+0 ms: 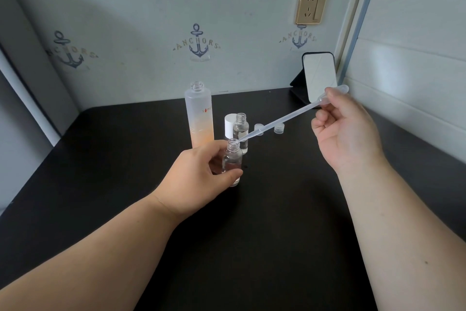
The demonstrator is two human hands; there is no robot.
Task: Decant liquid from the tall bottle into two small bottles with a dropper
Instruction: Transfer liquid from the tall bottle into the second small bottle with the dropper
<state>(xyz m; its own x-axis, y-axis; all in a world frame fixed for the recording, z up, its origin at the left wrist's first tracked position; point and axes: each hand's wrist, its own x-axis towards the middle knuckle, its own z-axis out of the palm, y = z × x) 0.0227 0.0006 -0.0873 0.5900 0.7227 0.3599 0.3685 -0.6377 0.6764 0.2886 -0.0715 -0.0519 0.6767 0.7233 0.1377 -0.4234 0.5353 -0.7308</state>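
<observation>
My left hand (199,172) grips a small clear bottle (233,159) standing uncapped on the black table (126,159). My right hand (345,129) pinches the bulb of a long clear plastic dropper (282,119); its tip sits in the mouth of that small bottle. Just behind stands a second small clear bottle (241,131), uncapped, with clear liquid inside. The tall frosted bottle (199,116) stands open to the left behind them, its lower part orange.
A white cap (230,126) stands behind the small bottles. Two small clear caps (258,127) (278,128) lie to the right on the table. A mirror on a black stand (319,76) leans at the back right corner. Walls close in on three sides.
</observation>
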